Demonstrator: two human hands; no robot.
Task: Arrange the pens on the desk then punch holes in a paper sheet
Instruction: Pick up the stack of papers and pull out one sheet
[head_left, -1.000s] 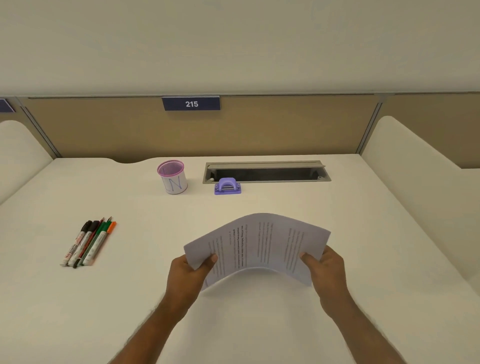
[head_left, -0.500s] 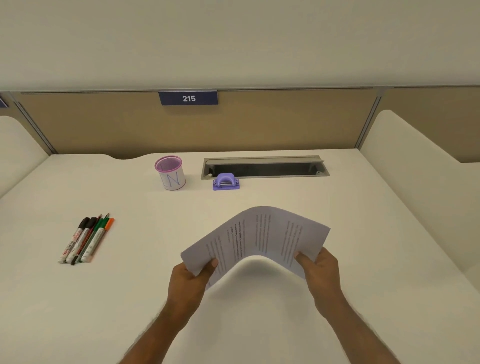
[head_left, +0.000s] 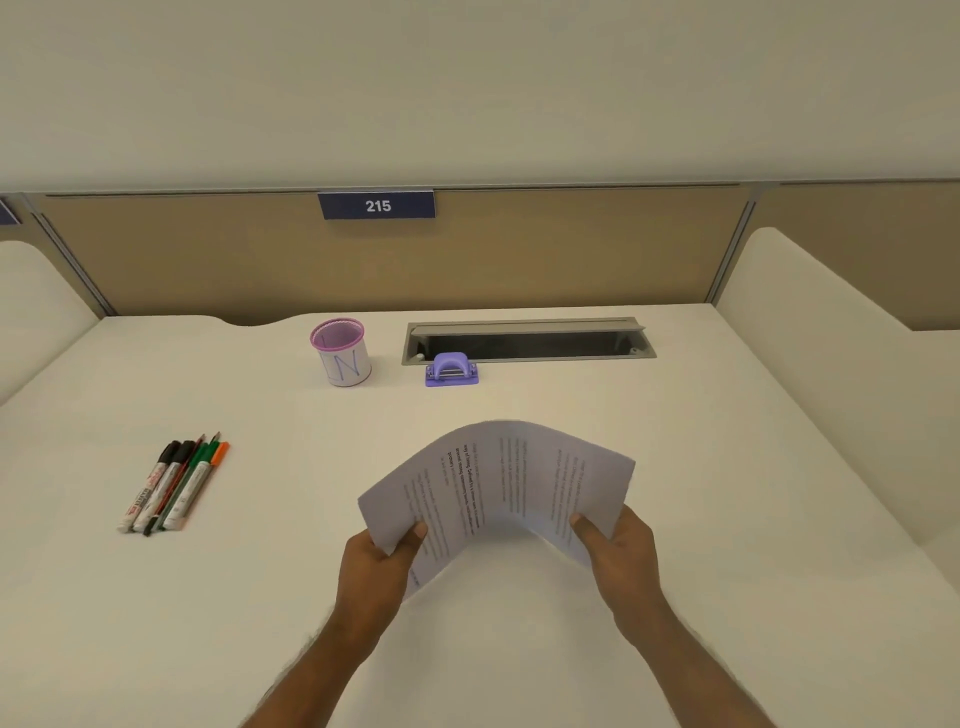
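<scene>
A printed paper sheet (head_left: 498, 483) arches upward above the white desk (head_left: 675, 597), bowed in the middle. My left hand (head_left: 376, 571) pinches its left edge and my right hand (head_left: 618, 551) pinches its right edge. Several pens and markers (head_left: 174, 486) lie side by side in a neat row on the desk's left. A small purple hole punch (head_left: 451, 370) stands further back, in front of the cable slot.
A pink-rimmed pen cup (head_left: 342, 352) stands left of the punch. A grey cable slot (head_left: 527, 341) is recessed at the back of the desk. A brown partition with a "215" sign (head_left: 376, 205) closes the rear; white side panels flank the desk.
Both hands have pushed slightly closer together, so the sheet bows higher. The pens, cup and punch have stayed put.
</scene>
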